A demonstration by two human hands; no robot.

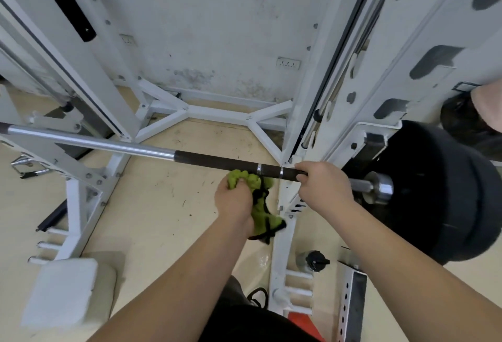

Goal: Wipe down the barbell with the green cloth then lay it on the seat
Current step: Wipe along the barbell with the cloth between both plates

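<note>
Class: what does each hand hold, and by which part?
Left hand grips the bunched upper end of the green cloth; the rest hangs. Right hand grips the barbell on its dark grip near the plate.

Barbell crosses mid-frame, chrome at left, dark grip at centre. My right hand wrapped over dark grip right of centre, just beside white rack upright. My left hand just below bar, fist bunched round green cloth; cloth top touching bar underside, black-trimmed tail hanging down. Black weight plate at right edge. White seat pad lower left. Dark bottle on floor, lower right of centre.
</note>
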